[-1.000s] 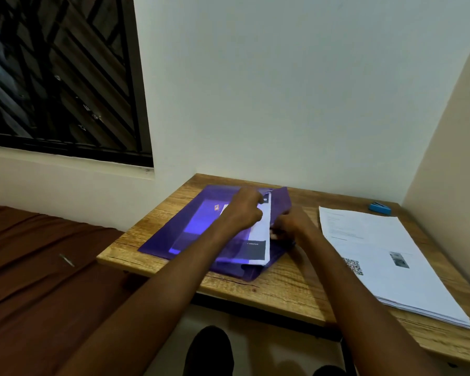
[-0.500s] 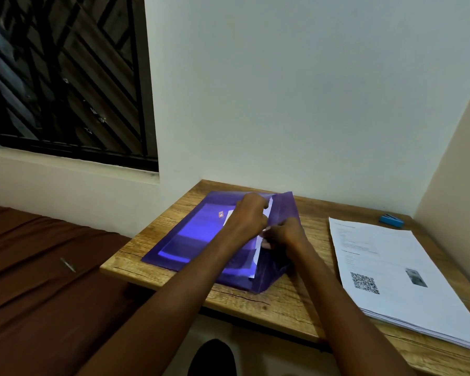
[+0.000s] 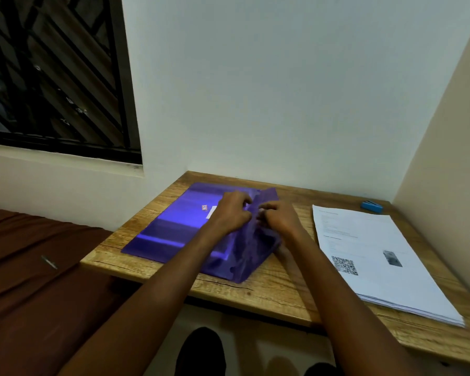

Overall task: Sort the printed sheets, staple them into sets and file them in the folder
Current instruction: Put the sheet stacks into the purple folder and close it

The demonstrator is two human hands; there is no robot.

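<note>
Translucent purple plastic folder (image 3: 174,229) lies on the wooden tabletop (image 3: 280,283), centre of the frame, its right flap raised and creased. Left hand (image 3: 232,213) has fingers curled, gripping the folder's upper right edge; right hand (image 3: 278,217) just beside it, fingers curled and pinching the raised flap. Hands nearly touching. A white printed sheet (image 3: 211,212) shows faintly through the folder, left of the left hand. Stack of white printed sheets with a QR code (image 3: 377,256) lies on the tabletop at right of frame, well apart from the folder. Small blue stapler (image 3: 371,206) sits beyond the stack, near the wall corner. Dark barred window (image 3: 52,74) upper left
</note>
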